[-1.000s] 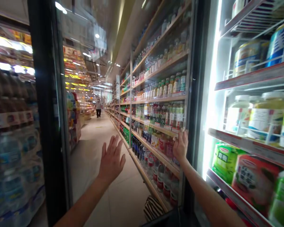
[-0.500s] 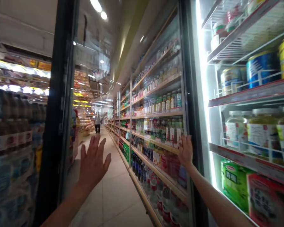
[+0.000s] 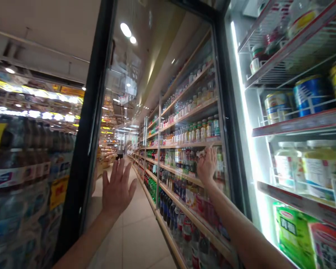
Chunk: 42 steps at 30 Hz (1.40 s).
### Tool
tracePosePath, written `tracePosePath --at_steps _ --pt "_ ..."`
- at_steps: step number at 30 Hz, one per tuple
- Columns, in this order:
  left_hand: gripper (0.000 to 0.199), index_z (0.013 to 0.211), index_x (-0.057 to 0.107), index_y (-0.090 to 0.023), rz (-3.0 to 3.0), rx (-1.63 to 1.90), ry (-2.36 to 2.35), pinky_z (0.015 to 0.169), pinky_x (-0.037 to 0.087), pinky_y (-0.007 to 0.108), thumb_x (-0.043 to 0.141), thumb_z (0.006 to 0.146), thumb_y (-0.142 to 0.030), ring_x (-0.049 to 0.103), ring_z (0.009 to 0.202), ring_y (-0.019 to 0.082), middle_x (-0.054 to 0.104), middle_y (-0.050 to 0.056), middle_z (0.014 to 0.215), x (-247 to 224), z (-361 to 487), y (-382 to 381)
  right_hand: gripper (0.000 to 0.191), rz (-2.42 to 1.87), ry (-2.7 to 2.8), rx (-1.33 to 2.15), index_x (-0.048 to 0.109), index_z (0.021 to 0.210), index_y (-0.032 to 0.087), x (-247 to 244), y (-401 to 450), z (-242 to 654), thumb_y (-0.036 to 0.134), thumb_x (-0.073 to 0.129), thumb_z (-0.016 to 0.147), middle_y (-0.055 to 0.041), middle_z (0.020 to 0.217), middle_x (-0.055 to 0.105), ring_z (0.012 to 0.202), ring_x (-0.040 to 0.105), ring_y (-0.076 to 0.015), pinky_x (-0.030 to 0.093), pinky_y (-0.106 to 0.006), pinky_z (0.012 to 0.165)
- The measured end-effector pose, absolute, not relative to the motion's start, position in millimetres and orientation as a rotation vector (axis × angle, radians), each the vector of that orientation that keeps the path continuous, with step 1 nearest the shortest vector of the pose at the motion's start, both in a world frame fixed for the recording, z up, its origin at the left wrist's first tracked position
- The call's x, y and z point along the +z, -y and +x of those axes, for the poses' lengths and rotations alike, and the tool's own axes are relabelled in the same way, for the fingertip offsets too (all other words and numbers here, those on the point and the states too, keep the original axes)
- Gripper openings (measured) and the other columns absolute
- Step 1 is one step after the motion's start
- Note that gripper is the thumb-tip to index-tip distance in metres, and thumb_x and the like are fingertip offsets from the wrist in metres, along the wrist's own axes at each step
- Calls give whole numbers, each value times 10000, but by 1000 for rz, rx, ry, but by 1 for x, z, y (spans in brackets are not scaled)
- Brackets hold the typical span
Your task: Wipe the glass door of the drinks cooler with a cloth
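Observation:
My left hand (image 3: 119, 192) is spread open, its palm and fingers against a glass fridge door (image 3: 156, 74). My right hand (image 3: 206, 166) rests on the same pane further right, its fingertips curled around a small white scrap (image 3: 201, 152), perhaps tissue or cloth. The scrap is too small to identify. Bottled drinks on wooden shelves (image 3: 184, 149) show through the glass, with some reflections across it. My hands touch only the door.
To the right, a brightly lit fridge shelf (image 3: 302, 127) holds cans, jars and green packs. Bottled drinks stand behind the neighbouring door (image 3: 25, 164) at left. A tiled aisle floor (image 3: 137, 239) runs into the distance, with a person (image 3: 120, 152) far down it.
The door's dark left frame has shifted right in view. My right hand has moved left and slightly up on the glass; my left hand stays flat and open.

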<state>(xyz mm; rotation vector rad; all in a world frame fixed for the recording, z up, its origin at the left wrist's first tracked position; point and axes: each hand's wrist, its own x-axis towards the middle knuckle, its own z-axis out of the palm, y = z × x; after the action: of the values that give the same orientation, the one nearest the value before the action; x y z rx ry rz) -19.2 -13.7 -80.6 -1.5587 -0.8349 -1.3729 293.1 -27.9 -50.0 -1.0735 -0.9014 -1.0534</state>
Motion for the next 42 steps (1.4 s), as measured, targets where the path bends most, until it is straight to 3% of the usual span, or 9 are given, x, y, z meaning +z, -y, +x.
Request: tracePosePath --at_steps 6,11,16,21,27,32,39,42 --pt "521 1366 321 -144 -1544 -1367 829 1069 166 542 378 879 -319 184 1365 284 317 164 1430 -82 -20 13 440 -807 1535 -1366 482 1267 191 -51 25 230 212 378 840 -77 1327 503 1343 289 -215 231 -440 1086" --pt "487 1328 385 -129 -1512 -1347 840 1063 190 525 386 875 -308 246 1346 288 367 165 1402 -83 -20 14 446 -949 1069 -1206 479 1278 142 -35 21 206 229 343 863 -139 1329 491 1328 309 -264 258 -491 1042" --pt "481 1323 387 -124 -1530 -1323 825 1068 203 494 395 873 -294 270 1337 279 392 154 1389 -85 -24 16 395 -783 1588 -1369 532 1231 200 -22 23 186 264 397 865 -66 1334 501 1348 274 -216 215 -437 1089" --pt "499 1352 329 -153 -1620 -1321 819 1072 237 452 379 881 -307 284 1335 242 394 122 1396 -92 -35 23 430 -976 1214 -1167 496 1268 136 11 20 171 249 342 883 -130 1361 457 1332 288 -271 248 -504 1054" --pt "509 1350 305 -155 -1611 -1378 852 1047 289 472 403 871 -296 259 1344 260 366 142 1409 -104 -60 35 415 -662 1822 -1454 488 1276 186 9 19 122 257 408 875 -57 1363 471 1349 258 -223 216 -424 1092" --pt "520 1346 292 -130 -1583 -1422 800 1045 316 436 424 855 -240 246 1347 254 353 159 1407 -103 -82 49 424 -840 1627 -1267 488 1272 119 41 17 84 241 371 882 -101 1381 443 1338 262 -273 225 -483 1068" --pt "574 1371 259 -158 -1500 -1513 793 1064 284 484 457 836 -222 286 1324 274 348 153 1402 -95 -112 60 450 -499 2079 -1485 462 1291 154 4 13 45 285 423 863 -64 1414 404 1353 236 -255 182 -460 1098" --pt "583 1375 251 -174 -1485 -1557 819 1055 292 511 463 835 -230 279 1325 287 330 149 1411 -88 -125 64 429 -600 1992 -1413 482 1273 159 18 12 40 273 421 864 -82 1391 434 1343 262 -255 189 -477 1091"
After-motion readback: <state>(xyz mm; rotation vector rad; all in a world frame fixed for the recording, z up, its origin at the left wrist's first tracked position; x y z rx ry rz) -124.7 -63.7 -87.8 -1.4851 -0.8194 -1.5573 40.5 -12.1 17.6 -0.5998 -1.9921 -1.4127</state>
